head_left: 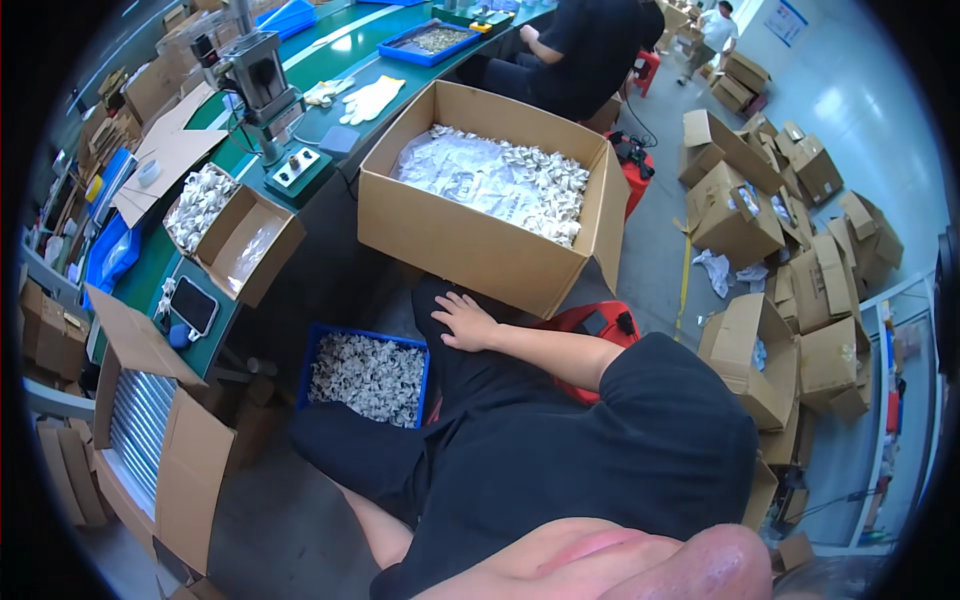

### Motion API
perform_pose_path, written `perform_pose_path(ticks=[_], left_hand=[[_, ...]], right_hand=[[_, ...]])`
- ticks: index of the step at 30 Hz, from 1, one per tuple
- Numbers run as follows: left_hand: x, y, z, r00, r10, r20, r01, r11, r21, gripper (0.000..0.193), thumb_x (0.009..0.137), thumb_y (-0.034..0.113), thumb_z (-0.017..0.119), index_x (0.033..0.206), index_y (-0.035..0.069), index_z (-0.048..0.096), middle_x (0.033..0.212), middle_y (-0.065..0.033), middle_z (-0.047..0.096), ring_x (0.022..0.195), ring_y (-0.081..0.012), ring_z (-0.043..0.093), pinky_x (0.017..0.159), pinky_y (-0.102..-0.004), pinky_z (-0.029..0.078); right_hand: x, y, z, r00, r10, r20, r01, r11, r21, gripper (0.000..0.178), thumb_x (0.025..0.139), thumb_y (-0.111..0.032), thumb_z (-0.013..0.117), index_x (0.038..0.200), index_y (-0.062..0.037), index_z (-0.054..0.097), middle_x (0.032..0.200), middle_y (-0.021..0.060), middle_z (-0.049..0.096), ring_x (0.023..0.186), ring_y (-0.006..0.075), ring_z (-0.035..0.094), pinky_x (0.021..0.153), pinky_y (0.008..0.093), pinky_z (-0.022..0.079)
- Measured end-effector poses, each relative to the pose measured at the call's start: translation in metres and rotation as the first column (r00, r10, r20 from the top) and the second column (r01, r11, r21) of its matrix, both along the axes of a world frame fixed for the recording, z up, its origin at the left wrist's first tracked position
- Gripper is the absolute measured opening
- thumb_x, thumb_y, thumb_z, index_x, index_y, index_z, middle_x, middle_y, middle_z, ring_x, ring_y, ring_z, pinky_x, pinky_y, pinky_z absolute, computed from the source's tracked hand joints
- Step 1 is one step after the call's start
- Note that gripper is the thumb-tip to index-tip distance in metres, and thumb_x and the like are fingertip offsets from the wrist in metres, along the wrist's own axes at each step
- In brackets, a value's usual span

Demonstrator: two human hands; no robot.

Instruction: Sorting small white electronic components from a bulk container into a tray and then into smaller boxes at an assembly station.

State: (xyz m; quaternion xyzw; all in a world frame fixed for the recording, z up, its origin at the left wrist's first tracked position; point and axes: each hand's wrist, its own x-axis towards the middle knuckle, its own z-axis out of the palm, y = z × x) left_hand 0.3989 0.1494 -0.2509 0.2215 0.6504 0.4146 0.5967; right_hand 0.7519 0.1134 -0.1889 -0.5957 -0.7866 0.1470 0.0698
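My right hand (465,322) lies flat on my dark-trousered thigh, palm down with fingers spread, holding nothing. My left forearm (375,525) shows below the other leg; its hand is hidden. Between my legs stands a blue bin (304,375) full of small whitish-grey parts. Beyond my right hand is a large open carton (460,250) of similar pale parts, partly covered by a crumpled clear plastic sheet (460,180). A smaller carton (275,265) with a clear bag in it sits at the bench edge, beside a heap of pale parts (202,205).
The green bench (345,30) carries a press (255,85), button box (298,170), white gloves (373,100), blue tray (430,58) and phone-like device (193,305). A carton of silvery tubes (140,430) stands open, lower left. A seated co-worker (575,60) is beyond; cartons (735,210) crowd the right.
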Motion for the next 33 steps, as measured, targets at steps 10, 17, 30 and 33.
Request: perform_pose_path(ticks=[10, 17, 30, 33], left_hand=[[-0.058, -0.036, -0.016, 0.997, 0.035, 0.072, -0.037, 0.999, 0.032, 0.064, 0.099, 0.052, 0.053, 0.134, -0.001, 0.061, 0.128, -0.0134, 0.067, 0.117, -0.0283, 0.063, 0.102, -0.0421, 0.049], [-0.062, -0.042, -0.025, 0.994, 0.023, 0.103, -0.030, 0.997, 0.068, 0.064, 0.099, 0.052, 0.053, 0.135, -0.002, 0.060, 0.128, -0.0136, 0.066, 0.117, -0.0282, 0.063, 0.103, -0.0420, 0.049], [-0.043, -0.049, -0.047, 0.986, 0.003, 0.167, -0.019, 0.995, 0.094, 0.065, 0.100, 0.052, 0.052, 0.136, -0.002, 0.060, 0.130, -0.0139, 0.066, 0.118, -0.0280, 0.062, 0.103, -0.0418, 0.048], [-0.039, -0.044, -0.048, 0.984, -0.010, 0.180, -0.009, 0.994, 0.109, 0.065, 0.100, 0.052, 0.052, 0.136, -0.002, 0.059, 0.130, -0.0140, 0.065, 0.118, -0.0280, 0.062, 0.103, -0.0418, 0.048]], right_hand=[[-0.027, -0.017, -0.002, 0.995, 0.003, 0.099, -0.009, 0.998, 0.062, 0.058, 0.092, -0.036, 0.063, 0.143, -0.0110, 0.052, 0.159, 0.0190, 0.036, 0.148, 0.0402, 0.029, 0.119, 0.0572, 0.028], [-0.023, -0.025, 0.000, 0.989, -0.028, 0.144, 0.019, 0.998, 0.066, 0.057, 0.093, -0.036, 0.062, 0.143, -0.0116, 0.052, 0.159, 0.0180, 0.036, 0.148, 0.0403, 0.030, 0.118, 0.0579, 0.029], [-0.013, -0.023, -0.007, 0.995, -0.037, 0.093, 0.027, 0.994, 0.106, 0.057, 0.092, -0.035, 0.062, 0.143, -0.0113, 0.052, 0.158, 0.0182, 0.036, 0.147, 0.0406, 0.031, 0.118, 0.0577, 0.030], [-0.009, -0.039, -0.016, 0.997, -0.058, 0.047, 0.053, 0.995, 0.085, 0.056, 0.093, -0.036, 0.060, 0.142, -0.0110, 0.051, 0.159, 0.0181, 0.035, 0.148, 0.0402, 0.028, 0.119, 0.0584, 0.027]])
